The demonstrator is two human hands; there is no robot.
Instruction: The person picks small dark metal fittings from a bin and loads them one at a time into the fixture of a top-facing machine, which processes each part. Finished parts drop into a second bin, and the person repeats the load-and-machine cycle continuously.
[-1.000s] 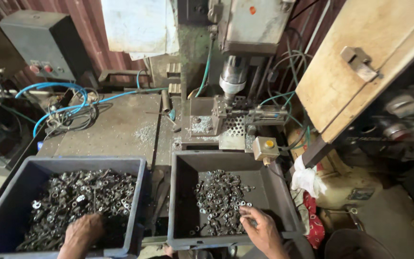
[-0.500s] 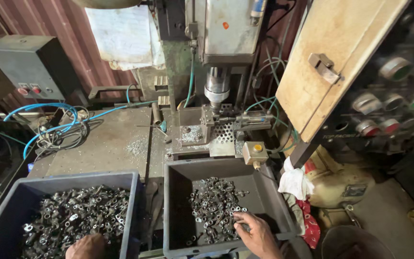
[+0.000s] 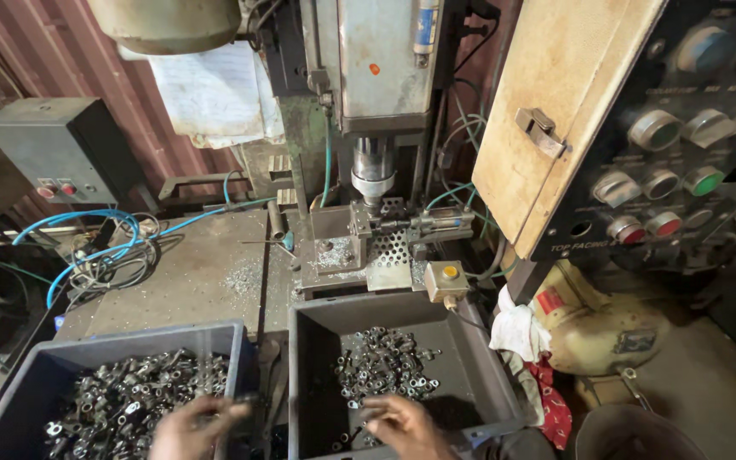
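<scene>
Nearest you: your left hand (image 3: 193, 426) is over the near right corner of the left bin (image 3: 10, 388), just above the heap of unworked metal parts (image 3: 121, 405). It's motion-blurred, so I can't tell whether the fingers are closed on a piece or loose.

Your right hand (image 3: 402, 422) is inside the right bin (image 3: 479, 375), near its front edge, fingers spread and lying on the small metal pieces (image 3: 381, 370). Not visibly clamped on anything.

Parts count, as I read it: left bin is heaped nearly across its whole floor; right bin has only a modest pile in the middle, bare floor around it. If left is feed and right is output, you're early in the batch, most of it left.

Past the bins, at the back edge of the steel bench (image 3: 198, 281): the fixture (image 3: 368, 247) under the drill spindle (image 3: 374, 166). I can't see a part loaded in it. Swarf is scattered on the bench left of the fixture. Yellow-button box (image 3: 446, 279) sits at the far right corner of the right bin.

Blue air hose (image 3: 78, 247) is coiled on the bench's left side. Grey switch box (image 3: 61, 158) is against the wall behind it. White rag (image 3: 517, 328) hangs just right of the right bin. Control panel (image 3: 683, 145) with round buttons is far right.
</scene>
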